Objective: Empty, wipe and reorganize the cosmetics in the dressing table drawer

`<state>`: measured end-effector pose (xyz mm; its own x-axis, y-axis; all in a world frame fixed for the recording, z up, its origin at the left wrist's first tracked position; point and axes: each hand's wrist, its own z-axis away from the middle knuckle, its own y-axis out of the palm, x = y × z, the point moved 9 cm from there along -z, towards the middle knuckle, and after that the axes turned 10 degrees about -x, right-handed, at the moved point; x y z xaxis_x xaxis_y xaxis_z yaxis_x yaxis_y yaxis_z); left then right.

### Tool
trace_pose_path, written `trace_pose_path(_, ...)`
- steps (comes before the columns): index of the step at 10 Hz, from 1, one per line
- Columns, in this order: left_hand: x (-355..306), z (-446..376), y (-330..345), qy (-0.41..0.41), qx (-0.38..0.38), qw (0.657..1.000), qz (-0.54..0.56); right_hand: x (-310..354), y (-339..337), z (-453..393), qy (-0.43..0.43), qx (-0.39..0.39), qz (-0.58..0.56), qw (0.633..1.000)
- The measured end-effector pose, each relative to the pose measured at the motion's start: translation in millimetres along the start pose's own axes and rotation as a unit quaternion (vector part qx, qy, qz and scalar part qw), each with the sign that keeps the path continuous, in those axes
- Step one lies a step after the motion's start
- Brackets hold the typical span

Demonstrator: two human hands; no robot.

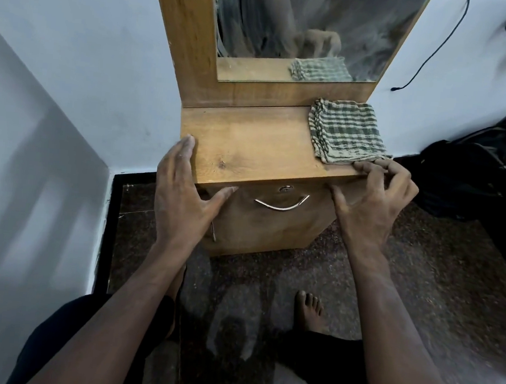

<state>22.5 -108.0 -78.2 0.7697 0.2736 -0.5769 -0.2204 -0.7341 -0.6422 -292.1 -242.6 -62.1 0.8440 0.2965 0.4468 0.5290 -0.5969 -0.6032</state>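
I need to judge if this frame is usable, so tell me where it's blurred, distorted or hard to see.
Head view: the upper right corner is motion-smeared; the mirror looks smudged and hazy, its reflection of the checked cloth soft; wide-angle bending curves the walls and the dressing table; both hands, left and right, and the drawer handle are fairly sharp.

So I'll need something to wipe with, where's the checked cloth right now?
The checked cloth lies folded on the right end of the dressing table top, below the mirror, its near corner at the right hand fingertips.
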Motion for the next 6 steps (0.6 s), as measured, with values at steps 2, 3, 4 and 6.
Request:
trace_pose_path(2,-1,-3,2,0.005,-0.01,1.0,-0.02,-3,1,-3,-0.002,-0.018,0.03,0.999)
trace_pose_path(3,-4,-3,1,0.019,-0.01,0.999,-0.048,4,0,-1,-0.01,-0.018,0.026,0.999)
trace_pose_path(4,-9,-1,-3,0.04,-0.005,0.998,-0.048,19,-8,8,-0.045,-0.016,0.032,0.998)
trace_pose_path(6,-29,18,-19,0.103,0.021,0.992,-0.069,49,-5,50,-0.087,0.09,-0.011,0.992)
